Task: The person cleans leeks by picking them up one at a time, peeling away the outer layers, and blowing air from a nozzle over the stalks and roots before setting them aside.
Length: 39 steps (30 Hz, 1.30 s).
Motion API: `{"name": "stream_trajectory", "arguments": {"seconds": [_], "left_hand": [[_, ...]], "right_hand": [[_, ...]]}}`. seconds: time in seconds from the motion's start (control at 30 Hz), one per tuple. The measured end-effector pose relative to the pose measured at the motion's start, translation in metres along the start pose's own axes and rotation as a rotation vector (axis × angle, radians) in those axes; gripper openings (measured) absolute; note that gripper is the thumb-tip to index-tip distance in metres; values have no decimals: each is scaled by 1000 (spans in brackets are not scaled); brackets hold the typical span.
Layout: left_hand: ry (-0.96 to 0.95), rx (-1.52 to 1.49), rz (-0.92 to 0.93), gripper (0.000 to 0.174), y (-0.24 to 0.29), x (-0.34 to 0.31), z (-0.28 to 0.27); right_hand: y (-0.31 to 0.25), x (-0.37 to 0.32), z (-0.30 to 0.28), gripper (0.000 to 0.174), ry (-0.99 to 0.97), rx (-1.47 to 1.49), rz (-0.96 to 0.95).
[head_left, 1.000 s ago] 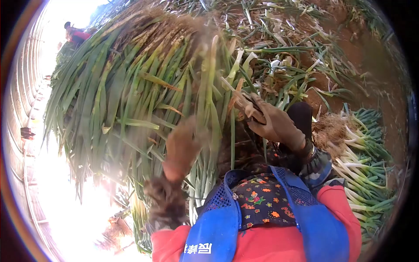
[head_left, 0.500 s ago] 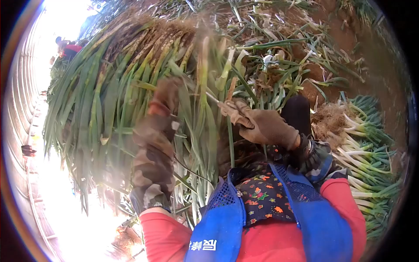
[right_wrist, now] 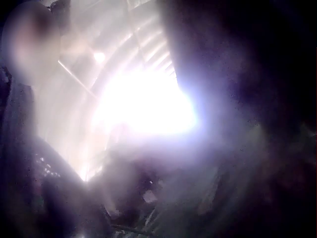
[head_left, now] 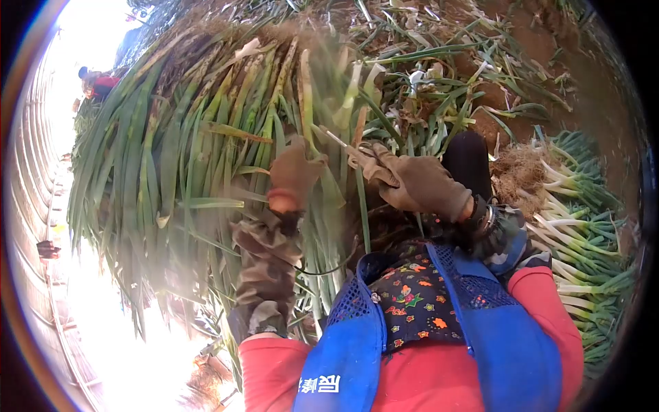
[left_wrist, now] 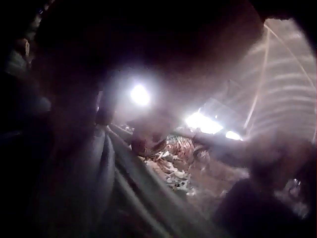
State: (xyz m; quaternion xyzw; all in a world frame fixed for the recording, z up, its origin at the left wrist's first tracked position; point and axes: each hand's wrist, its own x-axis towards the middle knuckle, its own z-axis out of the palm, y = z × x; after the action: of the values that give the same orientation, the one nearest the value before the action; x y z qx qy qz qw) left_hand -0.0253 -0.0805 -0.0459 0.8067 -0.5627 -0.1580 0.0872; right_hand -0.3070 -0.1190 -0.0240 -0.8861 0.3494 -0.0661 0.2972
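In the head view, a large pile of long green onions (head_left: 185, 130) lies with its roots toward the top and its leaves hanging down. My gloved left hand (head_left: 295, 173) is over the pile's right part, against the leaves; blur hides whether its fingers hold any. My gloved right hand (head_left: 422, 184), to its right, has its fingers curled round a thin pale tool (head_left: 333, 138) that points up and left. Both wrist views are dark and glary, and neither shows what the hands touch.
Trimmed onions with white stems (head_left: 573, 230) lie in a row at the right. Loose leaves and scraps (head_left: 439, 89) cover the soil behind. A person in red (head_left: 104, 84) is at the far upper left, beside a ribbed bright wall (head_left: 38, 206).
My left hand went up and left over the pile, then came back down and right. My right hand shifted slightly left with the tool still in it.
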Motion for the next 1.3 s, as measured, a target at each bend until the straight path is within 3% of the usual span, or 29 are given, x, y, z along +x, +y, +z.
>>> {"name": "stream_trajectory", "arguments": {"seconds": [0.07, 0.17, 0.27, 0.37, 0.47, 0.57, 0.67, 0.77, 0.87, 0.97, 1.07, 1.13, 1.2, 1.3], "left_hand": [[125, 92, -72, 64, 11, -11, 7], [41, 72, -207, 71, 16, -3, 8], [65, 12, -234, 74, 12, 2, 8], [0, -66, -213, 71, 7, 4, 7], [-15, -101, -137, 67, 10, -4, 5], [-89, -155, -170, 67, 10, -9, 0], [-50, -237, -110, 64, -4, -12, 9], [-27, -486, -5, 57, -12, -20, 6], [-133, -672, -68, 47, -35, -19, 21], [-122, -710, -122, 42, -32, -30, 19], [-235, -944, -108, 45, -29, -38, 18], [-211, -972, -98, 48, -40, -43, 31], [-196, -1013, -115, 50, -43, -49, 35], [-173, -1017, -132, 52, -39, -56, 29]], "right_hand": [[-9, -5, -10, 71, -62, 9, 10], [-3, -1, 11, 69, -64, -2, -72], [-7, 13, 16, 68, 64, 3, 1], [-15, 10, 11, 79, 26, -148, -24], [-12, 2, 19, 66, 2, -86, -46], [1, 16, 25, 70, 142, -104, 54], [0, 14, 13, 71, 232, -54, -36], [-13, 5, 11, 68, 60, -52, -91], [-8, 26, 20, 66, 86, -91, -27], [-2, 53, 21, 69, 87, -83, -76], [-9, 69, 15, 59, 59, -191, -288], [11, 99, 44, 54, 263, -553, -354], [16, 119, 48, 52, 347, -694, -360], [12, 141, 46, 51, 218, -462, -174]]}}
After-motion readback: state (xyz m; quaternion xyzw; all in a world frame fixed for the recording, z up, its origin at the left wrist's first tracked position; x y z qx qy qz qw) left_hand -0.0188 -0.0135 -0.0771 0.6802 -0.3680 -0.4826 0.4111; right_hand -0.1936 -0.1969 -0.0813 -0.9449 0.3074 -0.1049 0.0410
